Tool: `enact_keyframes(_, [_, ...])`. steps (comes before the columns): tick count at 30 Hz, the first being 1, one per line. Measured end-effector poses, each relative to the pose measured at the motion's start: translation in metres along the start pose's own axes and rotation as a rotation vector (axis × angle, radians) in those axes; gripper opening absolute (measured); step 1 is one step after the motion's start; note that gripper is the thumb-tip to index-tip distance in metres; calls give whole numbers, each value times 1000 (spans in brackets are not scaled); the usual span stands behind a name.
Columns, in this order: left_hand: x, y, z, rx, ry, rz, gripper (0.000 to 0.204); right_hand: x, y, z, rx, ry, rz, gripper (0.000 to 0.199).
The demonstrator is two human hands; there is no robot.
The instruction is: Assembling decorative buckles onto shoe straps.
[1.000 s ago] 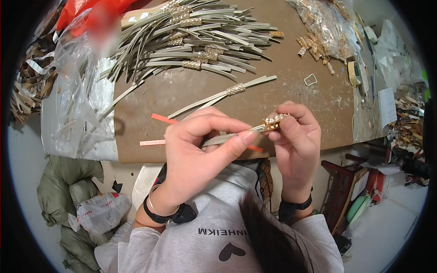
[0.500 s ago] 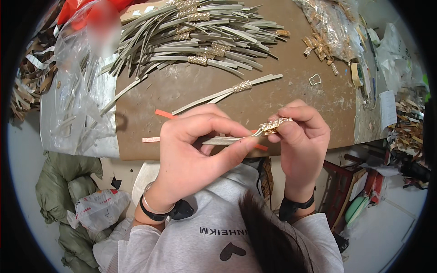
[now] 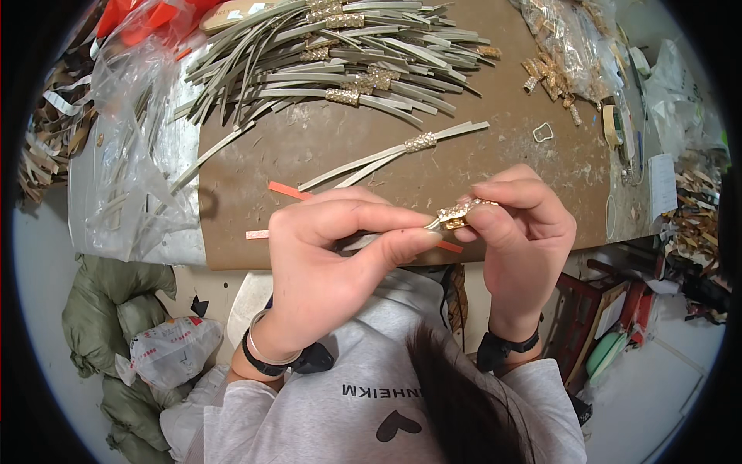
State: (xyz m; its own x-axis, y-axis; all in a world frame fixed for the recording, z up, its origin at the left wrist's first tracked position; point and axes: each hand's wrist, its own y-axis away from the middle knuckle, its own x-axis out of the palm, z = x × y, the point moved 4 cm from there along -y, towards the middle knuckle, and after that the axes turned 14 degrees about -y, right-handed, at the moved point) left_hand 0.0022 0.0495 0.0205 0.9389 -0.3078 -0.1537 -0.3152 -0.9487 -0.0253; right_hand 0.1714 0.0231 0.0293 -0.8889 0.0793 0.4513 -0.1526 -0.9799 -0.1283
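Note:
My left hand (image 3: 317,259) pinches pale grey-green strips (image 3: 357,242) between thumb and forefinger, with much of their length hidden behind the hand. Their tips meet the left end of a glittery gold sleeve (image 3: 456,213); how far they reach inside cannot be seen. Thumb and fingers of my right hand (image 3: 525,243) grip that sleeve at its other end. Beyond both hands, a similar strap (image 3: 348,168) lies on the brown table top, gathered by its own gold sleeve (image 3: 420,141). Orange-red strips (image 3: 287,189) lie partly under my left hand.
A large pile of sleeved straps (image 3: 270,68) covers the table's far side. At the far right are loose gold sleeves (image 3: 550,73) beside a clear bag (image 3: 576,42), and a small wire loop (image 3: 543,132). Crumpled clear plastic (image 3: 127,166) covers the left. Green sacks (image 3: 104,309) stand below.
The view has shifted slightly. My left fingertips and the gold sleeve are a little closer together, with less strip showing between them. My right hand has moved slightly right, still gripping the sleeve.

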Motion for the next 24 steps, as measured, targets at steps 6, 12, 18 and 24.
enact_keyframes(6, [5,1,1,-121,92,-25,11,0,-3,-1,47,66,44,17])
enact_keyframes(12, [7,-5,2,-63,35,-63,11,3,-10,3,2,167,93,19])
enact_keyframes(18, [15,-9,11,-29,26,-109,10,5,-7,19,-336,520,40,22])
enact_keyframes(24, [15,-6,10,98,-114,-155,12,9,1,14,-331,701,10,21])
